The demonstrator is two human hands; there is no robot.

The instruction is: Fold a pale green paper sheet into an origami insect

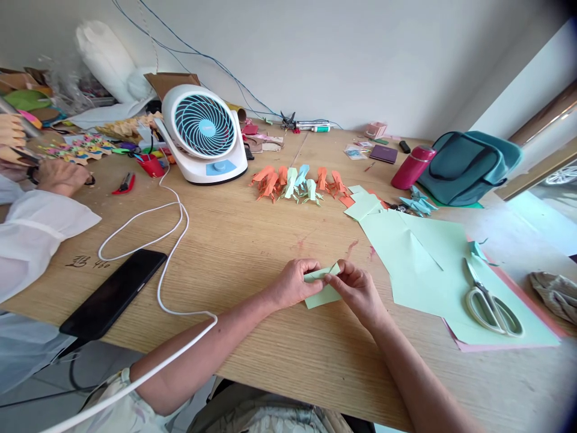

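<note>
A small sheet of pale green paper [323,296], partly folded, is held between my two hands above the table's front part. My left hand [297,282] grips its left side, thumb on top and fingers behind. At the upper right corner my right hand [358,291] pinches the folded edge between thumb and fingers. Fingertips hide part of the fold. Large green paper sheets [424,258] lie to the right, with scissors [491,307] resting on them. Beyond my hands stands a row of folded paper figures [293,180] in orange, green and blue.
A white fan [202,132] stands behind on the left; its white cable [180,240] runs toward me. A black phone [115,294] lies at the left edge. Another person's hand [61,176] works at far left. A pink bottle [413,167] and teal bag [471,165] stand back right.
</note>
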